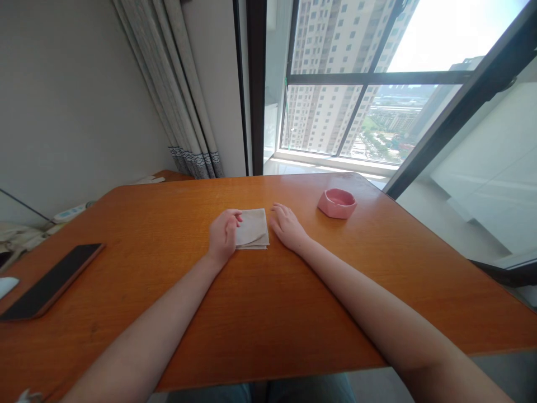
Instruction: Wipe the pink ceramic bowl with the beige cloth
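Observation:
A folded off-white cloth (253, 228) lies on the wooden table in front of me, its layers showing along the near edge. My left hand (222, 236) rests at the cloth's left side and overlaps that edge. Its fingers are curled in, and whatever may be inside them is hidden. To the right of the cloth, my right hand (288, 226) lies palm down on the table, fingers stretched out and empty. The fingertips are close to the cloth's right edge, with a narrow gap between.
A pink, faceted bowl (338, 204) stands at the right rear of the table (268, 313). On the left lies a long dark flat object (50, 282) beside a partly visible white object (7, 286). Behind are a curtain (176, 84) and a large window (335, 112).

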### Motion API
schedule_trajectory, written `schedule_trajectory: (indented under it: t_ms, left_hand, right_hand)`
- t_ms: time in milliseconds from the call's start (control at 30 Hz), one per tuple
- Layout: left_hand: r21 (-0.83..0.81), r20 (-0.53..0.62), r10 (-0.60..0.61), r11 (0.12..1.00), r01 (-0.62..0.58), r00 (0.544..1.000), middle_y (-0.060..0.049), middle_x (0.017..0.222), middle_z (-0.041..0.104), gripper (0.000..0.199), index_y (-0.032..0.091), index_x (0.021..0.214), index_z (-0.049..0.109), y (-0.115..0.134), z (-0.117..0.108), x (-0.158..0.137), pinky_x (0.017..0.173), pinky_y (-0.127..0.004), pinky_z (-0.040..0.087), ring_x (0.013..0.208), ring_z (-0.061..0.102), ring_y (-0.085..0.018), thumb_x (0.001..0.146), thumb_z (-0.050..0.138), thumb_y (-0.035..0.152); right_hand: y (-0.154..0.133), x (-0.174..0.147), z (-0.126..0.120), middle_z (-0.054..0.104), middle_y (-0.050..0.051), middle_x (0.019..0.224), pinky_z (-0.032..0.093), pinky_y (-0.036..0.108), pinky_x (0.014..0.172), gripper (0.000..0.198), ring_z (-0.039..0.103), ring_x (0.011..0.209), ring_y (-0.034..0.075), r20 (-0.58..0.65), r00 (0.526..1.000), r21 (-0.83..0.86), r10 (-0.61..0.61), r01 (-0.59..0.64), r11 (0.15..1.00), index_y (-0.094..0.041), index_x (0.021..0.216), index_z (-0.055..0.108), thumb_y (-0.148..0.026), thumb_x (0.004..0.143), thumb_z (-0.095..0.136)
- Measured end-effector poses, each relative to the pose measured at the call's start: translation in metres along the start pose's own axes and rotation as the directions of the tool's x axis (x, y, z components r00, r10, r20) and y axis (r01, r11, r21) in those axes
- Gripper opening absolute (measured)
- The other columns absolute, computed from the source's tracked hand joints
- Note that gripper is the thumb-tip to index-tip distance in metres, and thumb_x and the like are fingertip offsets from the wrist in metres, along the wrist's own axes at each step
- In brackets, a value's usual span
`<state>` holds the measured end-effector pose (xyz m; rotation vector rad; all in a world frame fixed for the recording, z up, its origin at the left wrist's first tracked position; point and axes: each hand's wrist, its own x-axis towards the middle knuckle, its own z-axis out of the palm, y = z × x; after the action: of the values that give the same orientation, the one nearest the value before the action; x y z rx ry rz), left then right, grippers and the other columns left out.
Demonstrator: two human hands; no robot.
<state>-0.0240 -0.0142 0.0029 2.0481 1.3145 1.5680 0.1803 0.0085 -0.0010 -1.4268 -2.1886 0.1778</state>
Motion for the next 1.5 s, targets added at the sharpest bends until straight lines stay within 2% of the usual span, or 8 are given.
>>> schedule_trajectory:
  t_ms: [100, 233, 400, 600, 867, 1033, 1267, 1500]
  left_hand:
    - [-0.085, -0.210, -0.160, 0.986, 0.145, 0.965, 0.001, 0.057, 0.042, 0.039, 0.019, 0.077, 0.054, -0.013, -0.003, 0.008, 0.055, -0.025, 0.038, 0.054, 0.043, -0.012, 0.093, 0.024, 0.039]
    - [-0.101, -0.270, -0.244, 0.969, 0.225, 0.931, 0.002, 0.053, 0.036, 0.039, 0.020, 0.069, 0.050, -0.027, -0.006, 0.017, 0.051, -0.025, 0.032, 0.051, 0.037, -0.012, 0.093, 0.024, 0.036]
    - [-0.055, -0.109, -0.175, 0.984, 0.170, 0.978, 0.002, 0.060, 0.044, 0.030, 0.019, 0.071, 0.051, -0.025, -0.006, 0.015, 0.057, -0.025, 0.035, 0.058, 0.042, -0.012, 0.090, 0.033, 0.035]
    - [-0.023, 0.326, -0.122, 0.990, 0.137, 0.938, 0.000, 0.062, 0.049, 0.041, 0.018, 0.070, 0.053, -0.019, 0.007, 0.006, 0.061, -0.026, 0.037, 0.062, 0.046, -0.013, 0.092, 0.028, 0.041]
    - [-0.073, 0.444, -0.137, 0.980, 0.188, 0.886, 0.002, 0.063, 0.049, 0.030, 0.018, 0.080, 0.056, -0.024, 0.010, 0.003, 0.060, -0.026, 0.037, 0.059, 0.044, -0.012, 0.088, 0.036, 0.038]
    - [-0.085, 0.481, -0.068, 0.989, 0.124, 0.874, 0.000, 0.071, 0.055, 0.024, 0.018, 0.085, 0.056, -0.021, 0.012, 0.003, 0.063, -0.026, 0.039, 0.063, 0.049, -0.012, 0.071, 0.039, 0.010]
    - [0.058, 0.629, -0.037, 0.998, 0.001, 0.777, 0.000, 0.053, 0.050, 0.019, 0.018, 0.054, 0.049, -0.019, 0.015, 0.002, 0.057, -0.027, 0.036, 0.057, 0.046, -0.014, 0.066, 0.036, 0.010]
    - [0.202, 0.602, -0.103, 0.979, -0.027, 0.792, -0.010, 0.094, 0.070, 0.031, 0.015, 0.088, 0.068, -0.020, 0.014, 0.001, 0.077, -0.030, 0.047, 0.090, 0.063, -0.021, 0.077, 0.039, 0.015]
  right_hand:
    - [-0.014, -0.004, -0.008, 0.038, 0.010, 0.143, 0.021, 0.041, 0.110, 0.046, 0.029, 0.133, 0.023, 0.013, 0.988, -0.041, -0.151, 0.152, 0.988, -0.018, 0.135, 0.041, -0.038, 0.094, 0.034]
    - [-0.039, -0.011, -0.006, 0.054, 0.009, 0.125, 0.034, 0.037, 0.101, 0.042, 0.046, 0.117, 0.022, 0.229, 0.905, -0.008, -0.360, 0.371, 0.928, -0.021, 0.122, 0.054, -0.045, 0.094, 0.036]
    - [-0.041, -0.022, -0.011, 0.060, 0.010, 0.096, 0.041, 0.035, 0.088, 0.045, 0.053, 0.095, 0.022, 0.292, 0.946, -0.144, -0.145, 0.193, 0.971, -0.018, 0.087, 0.065, -0.045, 0.095, 0.030]
    - [0.040, -0.072, -0.060, 0.057, 0.011, 0.085, 0.043, 0.039, 0.081, 0.042, 0.053, 0.086, 0.025, 0.209, 0.966, -0.331, 0.151, -0.075, 0.940, -0.020, 0.065, 0.058, -0.057, 0.083, 0.046]
    - [0.168, -0.143, -0.125, 0.056, 0.010, 0.073, 0.045, 0.041, 0.072, 0.043, 0.055, 0.072, 0.025, 0.024, 0.963, -0.418, 0.270, -0.236, 0.877, -0.025, 0.060, 0.050, -0.064, 0.077, 0.047]
    - [0.115, -0.110, -0.120, 0.059, 0.015, 0.104, 0.038, 0.045, 0.093, 0.036, 0.053, 0.101, 0.029, -0.087, 0.996, -0.398, 0.029, -0.061, 0.916, -0.022, 0.094, 0.059, -0.052, 0.085, 0.044]
    - [-0.014, -0.023, -0.028, 0.049, 0.011, 0.128, 0.041, 0.034, 0.098, 0.053, 0.050, 0.114, 0.021, 0.073, 0.988, 0.115, -0.133, 0.124, 0.986, -0.017, 0.136, 0.035, -0.028, 0.085, 0.044]
    - [-0.055, -0.001, 0.028, 0.058, 0.011, 0.117, 0.041, 0.030, 0.094, 0.045, 0.054, 0.107, 0.019, 0.101, 0.958, 0.293, -0.269, 0.230, 0.928, -0.014, 0.125, 0.049, -0.011, 0.081, 0.038]
